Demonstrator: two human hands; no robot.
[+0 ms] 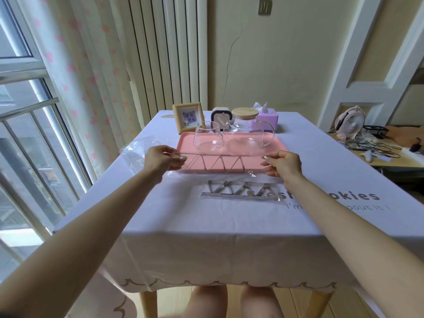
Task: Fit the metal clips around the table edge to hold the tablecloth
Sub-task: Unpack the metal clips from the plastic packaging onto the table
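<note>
Here, left hand (164,158) and right hand (283,164) fingers pinched the ends of one clip pack (218,166); a second pack (238,193) lay on the bench (206,237), one tray (187,145) behind.

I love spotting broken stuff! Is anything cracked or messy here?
A thin crack runs up the back wall. A crumpled clear wrapper lies on the tablecloth left of the pink tray. Nothing looks spilled.

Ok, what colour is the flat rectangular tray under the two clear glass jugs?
The flat rectangular tray is plain pink; head view shows it.
</note>
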